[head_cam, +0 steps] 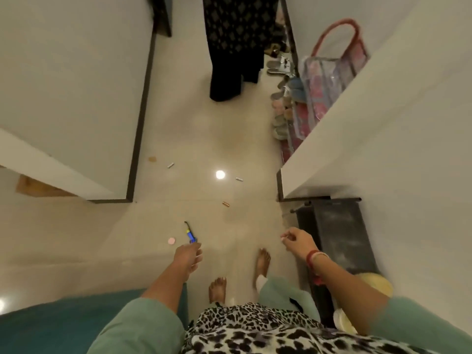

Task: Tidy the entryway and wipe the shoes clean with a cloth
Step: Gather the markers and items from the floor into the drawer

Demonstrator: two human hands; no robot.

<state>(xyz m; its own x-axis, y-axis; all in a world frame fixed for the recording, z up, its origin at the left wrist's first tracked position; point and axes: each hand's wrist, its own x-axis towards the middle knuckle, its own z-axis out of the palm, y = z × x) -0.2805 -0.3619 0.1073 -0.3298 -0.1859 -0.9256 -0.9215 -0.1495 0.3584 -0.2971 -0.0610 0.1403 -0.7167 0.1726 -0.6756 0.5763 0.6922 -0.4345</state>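
I stand barefoot in a pale-tiled entryway. My left hand (188, 254) hangs with relaxed fingers just below a small blue and yellow tool (190, 235) lying on the floor, and holds nothing. My right hand (297, 240) hovers with loosely curled fingers beside a black rack (337, 226); nothing shows plainly in it. Several shoes and slippers (281, 108) lie along the right wall farther ahead. No cloth is in view.
Small litter dots the floor: a pink disc (171, 240), a copper cylinder (225, 203), two silver cylinders (170, 165) (239, 179). Another person in dark clothes (229, 52) stands ahead. A pink bag (332, 70) leans at right, a teal seat (51, 325) at lower left.
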